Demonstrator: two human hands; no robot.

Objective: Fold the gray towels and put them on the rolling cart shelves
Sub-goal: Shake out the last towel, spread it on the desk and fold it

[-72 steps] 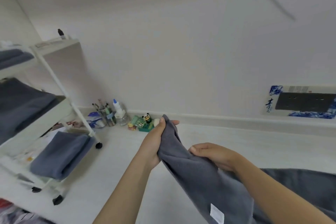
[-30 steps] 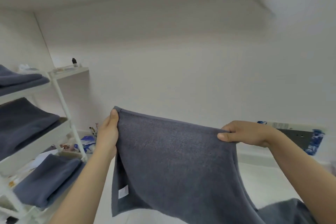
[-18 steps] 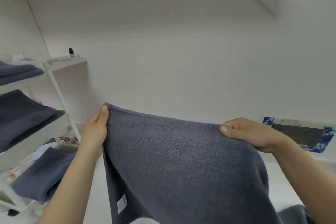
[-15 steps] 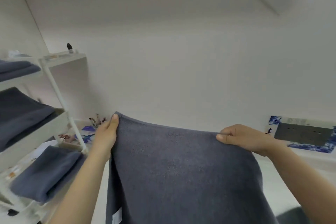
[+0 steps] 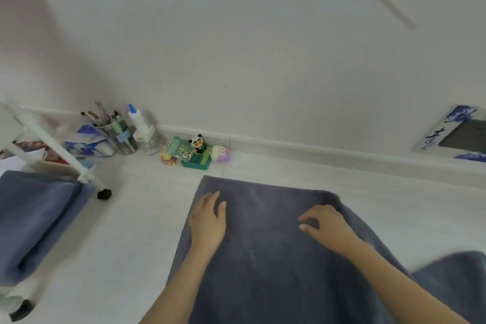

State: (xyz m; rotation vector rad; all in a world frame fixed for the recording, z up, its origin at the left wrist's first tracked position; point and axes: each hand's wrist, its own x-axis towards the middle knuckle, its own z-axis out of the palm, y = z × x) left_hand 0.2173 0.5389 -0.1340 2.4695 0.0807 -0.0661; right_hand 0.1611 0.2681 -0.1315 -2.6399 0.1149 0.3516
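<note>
A gray towel [image 5: 265, 252] lies spread flat on the white surface in front of me. My left hand [image 5: 207, 221] rests palm down on its left part, fingers apart. My right hand [image 5: 326, 226] presses on its right part with the fingers curled down, nothing gripped. Another gray towel [image 5: 457, 279] lies bunched at the lower right, partly under the spread one. At the left stands the white rolling cart [image 5: 52, 147], with a folded gray towel [image 5: 34, 218] on its lowest shelf. Its upper shelves are out of frame.
Against the wall stand a cup of pens [image 5: 115, 131], a glue bottle [image 5: 139, 123], a blue-patterned pack [image 5: 86, 142] and small toy figures [image 5: 197, 151]. A blue-and-white framed panel [image 5: 457, 134] leans at the right. A black cart wheel [image 5: 104, 194] sits near the towel's left side.
The towel, held up stretched between both hands, has been laid flat on the surface. Both hands let go of its corners and now rest on top. The view tilted downward.
</note>
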